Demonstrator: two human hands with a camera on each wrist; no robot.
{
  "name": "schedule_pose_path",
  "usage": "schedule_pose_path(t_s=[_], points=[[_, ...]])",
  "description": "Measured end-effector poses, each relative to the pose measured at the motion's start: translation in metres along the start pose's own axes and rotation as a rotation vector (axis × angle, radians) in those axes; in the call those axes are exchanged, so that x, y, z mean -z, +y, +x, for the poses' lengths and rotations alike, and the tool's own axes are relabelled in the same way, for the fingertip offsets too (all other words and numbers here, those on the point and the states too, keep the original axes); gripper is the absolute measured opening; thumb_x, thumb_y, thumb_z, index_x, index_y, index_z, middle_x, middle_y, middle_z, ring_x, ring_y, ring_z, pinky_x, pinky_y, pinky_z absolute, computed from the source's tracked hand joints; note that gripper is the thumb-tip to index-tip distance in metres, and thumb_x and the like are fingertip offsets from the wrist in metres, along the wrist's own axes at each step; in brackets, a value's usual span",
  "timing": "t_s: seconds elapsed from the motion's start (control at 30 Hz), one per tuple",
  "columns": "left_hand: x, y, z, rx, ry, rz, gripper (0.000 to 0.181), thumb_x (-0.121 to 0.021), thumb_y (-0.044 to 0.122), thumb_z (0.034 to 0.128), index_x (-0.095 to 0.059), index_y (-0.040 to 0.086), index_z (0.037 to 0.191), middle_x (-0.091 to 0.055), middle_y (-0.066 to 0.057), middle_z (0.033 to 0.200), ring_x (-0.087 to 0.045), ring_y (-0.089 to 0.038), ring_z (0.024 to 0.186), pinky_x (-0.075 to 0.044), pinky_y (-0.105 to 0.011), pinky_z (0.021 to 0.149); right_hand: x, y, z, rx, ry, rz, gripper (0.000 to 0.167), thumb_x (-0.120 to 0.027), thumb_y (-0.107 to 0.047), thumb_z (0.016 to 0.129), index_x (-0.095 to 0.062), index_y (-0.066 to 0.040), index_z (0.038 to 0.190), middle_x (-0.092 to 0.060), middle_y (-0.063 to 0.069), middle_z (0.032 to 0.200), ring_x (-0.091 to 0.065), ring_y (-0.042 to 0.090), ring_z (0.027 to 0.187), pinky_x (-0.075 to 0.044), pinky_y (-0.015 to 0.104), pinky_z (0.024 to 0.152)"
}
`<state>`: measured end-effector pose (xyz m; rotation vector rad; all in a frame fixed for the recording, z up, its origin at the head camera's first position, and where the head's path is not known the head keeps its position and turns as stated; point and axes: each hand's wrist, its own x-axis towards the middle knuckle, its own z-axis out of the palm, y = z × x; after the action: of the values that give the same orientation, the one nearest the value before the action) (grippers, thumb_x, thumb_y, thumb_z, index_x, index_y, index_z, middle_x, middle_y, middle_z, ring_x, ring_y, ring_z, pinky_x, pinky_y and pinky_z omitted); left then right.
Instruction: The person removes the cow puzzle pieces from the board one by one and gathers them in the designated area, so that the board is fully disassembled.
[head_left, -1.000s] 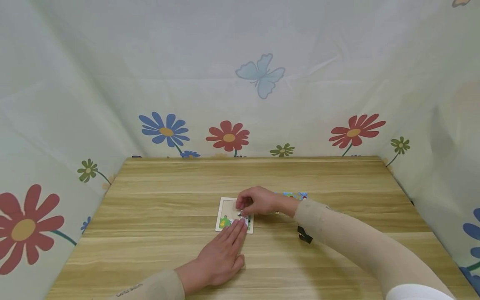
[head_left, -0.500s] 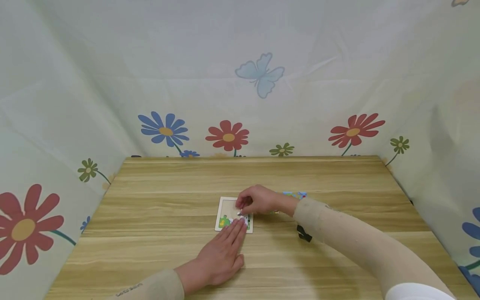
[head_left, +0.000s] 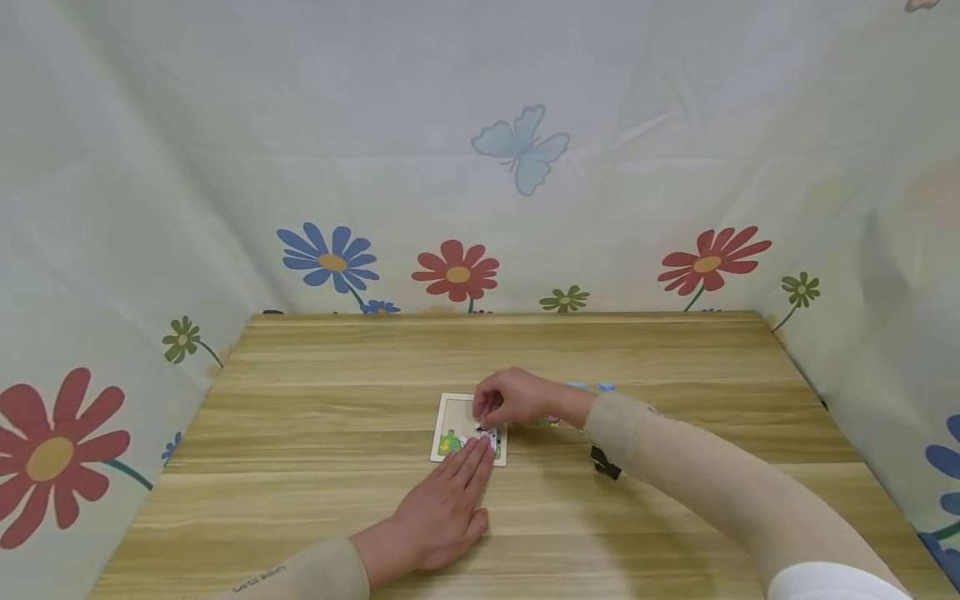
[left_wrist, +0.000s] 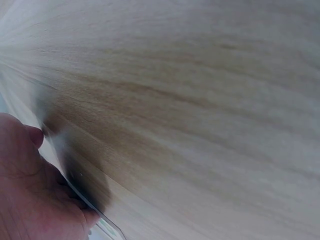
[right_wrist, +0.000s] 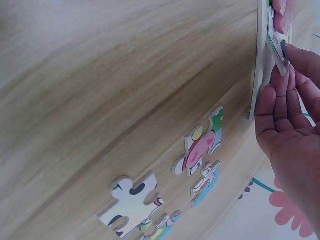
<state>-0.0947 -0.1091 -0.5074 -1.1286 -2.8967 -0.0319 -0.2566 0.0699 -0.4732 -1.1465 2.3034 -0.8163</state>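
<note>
A small puzzle board (head_left: 459, 413) with a pale rim lies on the table, its lower part filled with coloured pieces (head_left: 450, 443). My left hand (head_left: 446, 508) lies flat, its straight fingertips pressing on the pieces near the board's lower edge. Over the board's right side, my right hand (head_left: 517, 398) pinches a puzzle piece (right_wrist: 278, 54) between thumb and fingers. In the right wrist view that piece stands tilted up from the board, close to the left fingertips. The left wrist view shows only part of the left hand (left_wrist: 40, 195) at the board's edge.
Several loose puzzle pieces lie on the wooden table (head_left: 337, 358) right of the board, partly behind the right forearm: a white one (right_wrist: 132, 202), a pink one (right_wrist: 202, 145) and others. A black object (head_left: 606, 463) shows below that forearm. Flowered cloth (head_left: 525, 233) hangs around the table.
Both hands stay almost in place. My right hand and wrist shift very slightly upward, still pinching the puzzle piece; the left hand keeps pressing on the board.
</note>
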Motion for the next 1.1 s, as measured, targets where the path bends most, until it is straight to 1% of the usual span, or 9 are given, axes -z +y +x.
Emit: schedule_pose_path(t_s=[0.13,0.33,0.47,0.7,0.87,1.0,1.1], points=[[0.001,0.000,0.000,0.001,0.001,-0.001,0.067,-0.037,0.034,0.0970,-0.019,-0.004,0.148,-0.015,-0.020,0.155,-0.014,-0.031,0.142,-0.022,-0.043,0.112,0.001,0.000,-0.001,0.001,-0.004,-0.031,0.009,-0.074,-0.015,0.082,-0.069,-0.012,0.088,-0.066,-0.007,0.081,-0.060,0.005,0.075,-0.051,0.020,0.071],[0.003,0.000,0.000,0.000,0.004,0.001,0.067,-0.037,0.034,0.0967,-0.020,-0.005,0.148,-0.016,-0.020,0.154,-0.015,-0.031,0.141,-0.022,-0.043,0.112,0.004,-0.002,-0.003,0.033,0.015,-0.039,0.008,-0.074,-0.014,0.082,-0.069,-0.010,0.086,-0.066,-0.005,0.078,-0.060,0.006,0.073,-0.051,0.021,0.070],[0.003,0.000,0.000,0.002,0.003,0.004,0.067,-0.037,0.034,0.0967,-0.019,-0.005,0.148,-0.016,-0.021,0.154,-0.015,-0.032,0.141,-0.023,-0.043,0.112,0.004,-0.003,-0.004,0.047,0.026,-0.041,0.007,-0.074,-0.015,0.082,-0.069,-0.011,0.084,-0.065,-0.005,0.077,-0.059,0.006,0.072,-0.051,0.021,0.069],[0.005,0.000,0.001,0.003,-0.013,0.002,0.066,-0.037,0.034,0.0969,-0.019,-0.004,0.148,-0.015,-0.020,0.154,-0.015,-0.031,0.142,-0.023,-0.043,0.112,0.006,-0.003,-0.004,0.041,0.024,-0.046,0.006,-0.072,-0.017,0.084,-0.068,-0.013,0.082,-0.064,-0.007,0.075,-0.057,0.005,0.069,-0.050,0.021,0.066],[0.006,0.000,0.001,0.008,-0.021,0.000,0.066,-0.036,0.034,0.0968,-0.019,-0.004,0.148,-0.016,-0.020,0.154,-0.015,-0.031,0.142,-0.022,-0.043,0.112,0.011,-0.002,-0.005,0.006,0.040,-0.034,0.005,-0.071,-0.020,0.085,-0.070,-0.017,0.082,-0.065,-0.009,0.075,-0.058,0.005,0.069,-0.050,0.021,0.066],[0.006,-0.001,0.000,0.007,-0.014,-0.003,0.066,-0.037,0.034,0.0968,-0.020,-0.004,0.148,-0.016,-0.020,0.154,-0.016,-0.031,0.141,-0.023,-0.043,0.112,0.017,-0.003,-0.006,-0.011,0.048,0.012,0.006,-0.070,-0.021,0.086,-0.070,-0.016,0.083,-0.066,-0.010,0.077,-0.058,0.007,0.070,-0.051,0.023,0.068],[0.005,0.000,0.000,0.005,-0.003,-0.002,0.066,-0.037,0.033,0.0967,-0.020,-0.005,0.148,-0.017,-0.021,0.154,-0.016,-0.032,0.141,-0.023,-0.043,0.111,0.021,-0.003,-0.008,-0.007,0.048,0.039,0.006,-0.071,-0.022,0.086,-0.071,-0.016,0.084,-0.067,-0.009,0.078,-0.058,0.008,0.071,-0.051,0.025,0.068]])
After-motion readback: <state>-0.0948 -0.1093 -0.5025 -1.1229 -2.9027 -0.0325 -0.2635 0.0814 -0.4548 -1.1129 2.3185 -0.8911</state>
